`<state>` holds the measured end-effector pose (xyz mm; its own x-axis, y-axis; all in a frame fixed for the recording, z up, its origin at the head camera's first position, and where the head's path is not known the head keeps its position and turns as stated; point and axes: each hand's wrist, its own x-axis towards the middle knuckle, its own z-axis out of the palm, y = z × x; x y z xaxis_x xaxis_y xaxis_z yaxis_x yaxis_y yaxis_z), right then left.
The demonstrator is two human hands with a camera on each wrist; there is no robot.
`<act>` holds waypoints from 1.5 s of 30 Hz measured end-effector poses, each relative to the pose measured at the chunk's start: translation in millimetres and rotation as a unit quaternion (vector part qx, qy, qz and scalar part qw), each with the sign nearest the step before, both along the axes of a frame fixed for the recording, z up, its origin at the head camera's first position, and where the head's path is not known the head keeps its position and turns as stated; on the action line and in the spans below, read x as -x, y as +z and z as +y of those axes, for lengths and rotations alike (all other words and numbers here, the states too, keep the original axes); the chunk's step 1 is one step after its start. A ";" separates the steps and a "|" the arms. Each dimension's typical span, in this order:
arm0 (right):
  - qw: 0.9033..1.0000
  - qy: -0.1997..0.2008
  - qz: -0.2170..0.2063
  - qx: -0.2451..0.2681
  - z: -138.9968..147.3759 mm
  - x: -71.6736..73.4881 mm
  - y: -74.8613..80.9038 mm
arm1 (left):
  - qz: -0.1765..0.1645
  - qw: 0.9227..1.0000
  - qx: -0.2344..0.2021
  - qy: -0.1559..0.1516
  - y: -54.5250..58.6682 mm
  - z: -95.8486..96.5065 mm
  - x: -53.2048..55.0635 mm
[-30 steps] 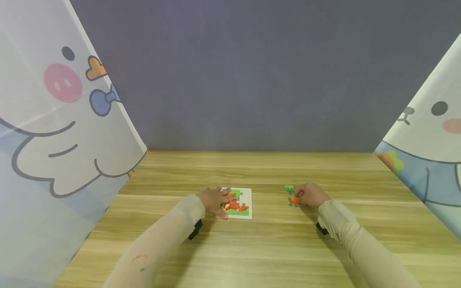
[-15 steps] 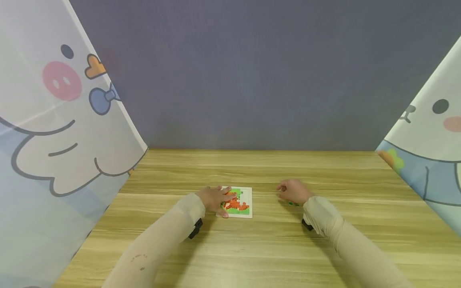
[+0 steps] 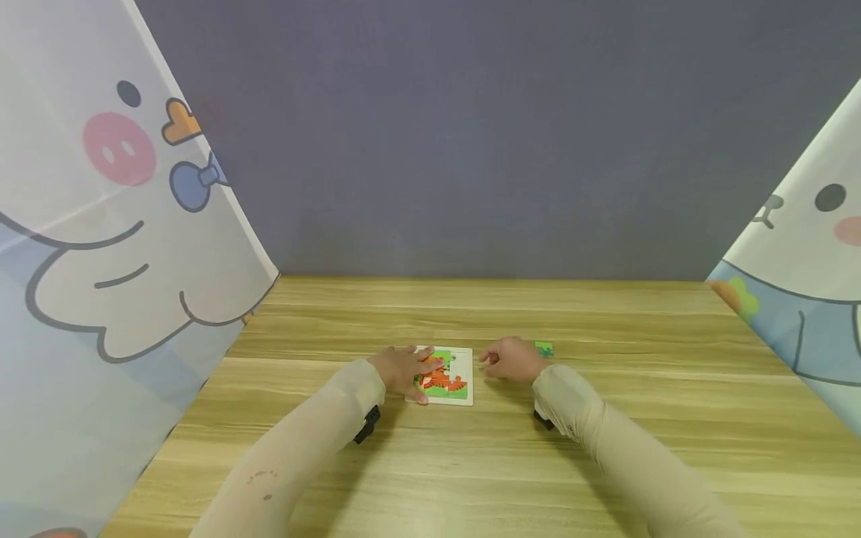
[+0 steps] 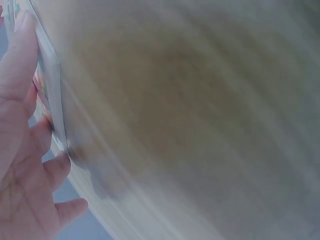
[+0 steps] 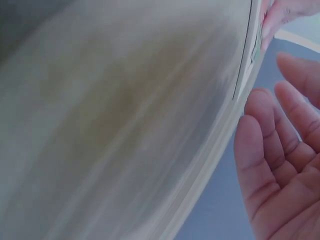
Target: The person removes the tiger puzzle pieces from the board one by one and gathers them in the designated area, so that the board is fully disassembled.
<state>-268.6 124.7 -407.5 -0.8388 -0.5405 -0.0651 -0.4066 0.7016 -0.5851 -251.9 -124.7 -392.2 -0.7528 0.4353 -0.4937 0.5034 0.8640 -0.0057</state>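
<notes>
In the head view my left hand (image 3: 398,370) lies with spread fingers over the left side of a white puzzle tray (image 3: 471,385). Fitted orange and green puzzle pieces (image 3: 456,386) make up part of an animal picture, while the tray's upper right stays white. The left wrist view shows the fingers along the raised tray edge (image 4: 59,95). Just right of the tray hovers my right hand (image 3: 514,360), its fingers loosely curled. No piece shows between its thumb and fingers in the right wrist view (image 5: 280,135). A loose green puzzle piece (image 3: 544,349) lies behind that hand.
The wooden table (image 3: 430,463) extends around the tray on every side. A dark grey panel (image 3: 471,149) stands at its back, with cartoon-printed cloths at left (image 3: 60,299) and right (image 3: 814,299). The right forearm covers part of the tabletop.
My right hand has moved left from the loose pieces to beside the tray. The orange loose piece seen earlier is no longer in sight near the right wrist. The left hand has stayed put.
</notes>
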 end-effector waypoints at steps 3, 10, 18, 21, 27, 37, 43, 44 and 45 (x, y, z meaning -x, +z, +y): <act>1.000 0.008 -0.019 0.002 -6.0 -1.5 -0.4 | -0.001 1.000 0.000 0.003 0.2 0.2 0.0; 0.997 0.058 -0.041 -0.011 -15.4 -4.8 5.1 | 0.002 1.000 0.006 0.002 0.0 0.5 0.9; 0.987 0.117 0.042 -0.104 -27.2 -7.0 8.2 | 0.000 1.000 0.001 0.004 -0.9 1.5 0.5; 0.984 0.126 0.046 -0.119 -31.8 -7.4 7.2 | 0.003 1.000 0.001 0.002 -2.0 1.5 0.5; 0.979 0.138 0.053 -0.139 -40.5 -7.4 2.3 | 0.006 1.000 0.004 0.003 -4.3 1.4 1.3; 0.976 0.126 0.039 -0.173 -51.2 -7.8 4.1 | 0.012 1.000 0.018 0.005 -6.1 -1.3 1.9; 0.977 0.117 0.038 -0.175 -52.2 -7.1 4.4 | 0.007 1.000 0.010 0.001 -5.9 -0.7 2.7; 0.977 0.115 0.038 -0.174 -52.0 -7.0 4.2 | 0.006 1.000 0.009 0.000 -5.9 -0.5 2.8; 0.978 0.113 0.037 -0.171 -51.9 -7.2 4.2 | 0.005 1.000 0.008 0.001 -5.6 -0.5 2.7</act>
<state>-261.5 72.8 -403.2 -0.7095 -0.6703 -0.2175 -0.6069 0.7381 -0.2948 -254.5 -125.2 -397.8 -0.7585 0.4269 -0.4925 0.5022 0.8644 -0.0242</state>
